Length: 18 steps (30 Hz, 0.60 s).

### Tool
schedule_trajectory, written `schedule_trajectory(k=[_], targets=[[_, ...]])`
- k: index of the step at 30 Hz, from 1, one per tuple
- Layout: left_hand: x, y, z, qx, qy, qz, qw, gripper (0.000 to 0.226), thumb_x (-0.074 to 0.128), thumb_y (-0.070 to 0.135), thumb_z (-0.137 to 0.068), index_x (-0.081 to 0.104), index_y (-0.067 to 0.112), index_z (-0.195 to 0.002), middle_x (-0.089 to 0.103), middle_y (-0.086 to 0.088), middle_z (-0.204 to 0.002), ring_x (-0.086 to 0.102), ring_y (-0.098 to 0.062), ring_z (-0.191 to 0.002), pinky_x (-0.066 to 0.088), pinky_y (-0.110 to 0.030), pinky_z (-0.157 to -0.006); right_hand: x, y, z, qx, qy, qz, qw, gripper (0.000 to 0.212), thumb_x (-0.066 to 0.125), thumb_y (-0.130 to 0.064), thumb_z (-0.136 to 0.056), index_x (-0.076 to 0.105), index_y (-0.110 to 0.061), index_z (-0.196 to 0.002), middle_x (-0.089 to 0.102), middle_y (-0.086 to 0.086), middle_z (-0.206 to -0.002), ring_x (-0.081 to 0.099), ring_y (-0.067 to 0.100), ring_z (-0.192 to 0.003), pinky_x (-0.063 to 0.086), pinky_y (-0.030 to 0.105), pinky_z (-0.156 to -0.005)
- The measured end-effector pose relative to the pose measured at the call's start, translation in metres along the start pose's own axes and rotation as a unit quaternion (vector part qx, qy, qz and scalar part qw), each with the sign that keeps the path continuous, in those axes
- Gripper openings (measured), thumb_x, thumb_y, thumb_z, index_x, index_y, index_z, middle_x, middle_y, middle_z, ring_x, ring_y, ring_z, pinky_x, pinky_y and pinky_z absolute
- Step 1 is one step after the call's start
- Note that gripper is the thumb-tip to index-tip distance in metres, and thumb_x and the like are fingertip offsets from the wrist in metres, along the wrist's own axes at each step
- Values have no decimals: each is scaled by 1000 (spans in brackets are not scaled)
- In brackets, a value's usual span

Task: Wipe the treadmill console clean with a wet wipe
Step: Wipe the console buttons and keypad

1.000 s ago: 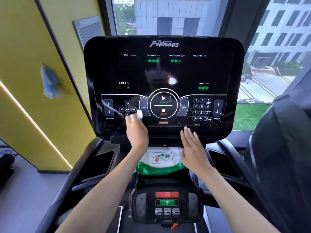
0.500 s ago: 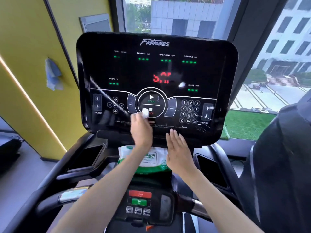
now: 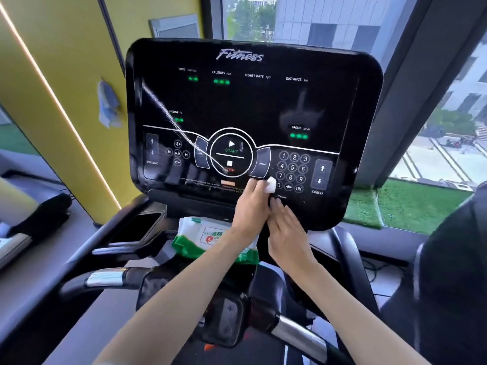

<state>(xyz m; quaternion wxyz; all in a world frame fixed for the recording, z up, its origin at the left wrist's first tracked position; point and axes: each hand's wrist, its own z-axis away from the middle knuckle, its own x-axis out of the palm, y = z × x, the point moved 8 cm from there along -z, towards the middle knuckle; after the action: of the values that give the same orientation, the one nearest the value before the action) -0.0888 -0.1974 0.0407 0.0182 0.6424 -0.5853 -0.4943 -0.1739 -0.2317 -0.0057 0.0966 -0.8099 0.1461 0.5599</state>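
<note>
Glossy black treadmill console [image 3: 250, 101]: my left hand [image 3: 250, 209] pinches a white wet wipe [image 3: 270, 184] on it, right hand [image 3: 287, 230] flat, fingers [image 3: 280, 210] together.

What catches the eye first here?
The big black treadmill console fills the middle, its green readouts lit and a pale streak slanting across its left half. Low on it, beside the number keypad, the left hand holds a small white wet wipe against the panel, while the right hand lies flat just below. A green-and-white pack of wipes sits under the console.
</note>
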Motion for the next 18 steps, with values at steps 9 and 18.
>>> schedule_trajectory(k=[9,18], targets=[[-27,-27,-4,-124,93,-6,988,9,45,5,-93,53,-1,-95,53,-14,-97,47,-21,-75,33,-24,-64,0,-5,0,-2,19,6,1000,58,25,-11,-77,52,10,-123,50,28,-131,48,37,-123,27,45,-110],[-49,-55,1,-212,174,43,961,13,42,4,-94,53,-2,-94,47,-10,-95,38,-16,-74,24,-17,-64,-12,19,20,7,53,19,998,54,28,-2,-81,45,7,-132,46,24,-137,42,32,-130,36,45,-107]])
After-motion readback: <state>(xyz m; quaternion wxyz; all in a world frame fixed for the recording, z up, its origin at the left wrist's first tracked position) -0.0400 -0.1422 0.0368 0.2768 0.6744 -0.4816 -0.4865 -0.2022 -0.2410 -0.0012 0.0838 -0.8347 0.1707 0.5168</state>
